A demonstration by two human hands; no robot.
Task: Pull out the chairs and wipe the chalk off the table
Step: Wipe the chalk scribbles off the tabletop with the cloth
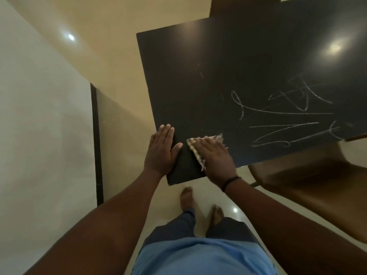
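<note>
A black table (228,66) fills the upper right of the head view, with its near corner pointing at me. White chalk scribbles (286,118) cover its right part; the left part shows only faint streaks. My left hand (161,149) lies flat with straight fingers on the table's near left edge. My right hand (215,155) presses flat on a light checked cloth (195,149) near the corner, left of the scribbles. A brown chair (309,185) stands pulled out at the table's right side.
Another brown chair back (244,5) shows beyond the table's far edge. A pale wall with a dark skirting strip (97,143) runs along the left. My bare feet (200,205) stand on the glossy cream floor just below the table corner.
</note>
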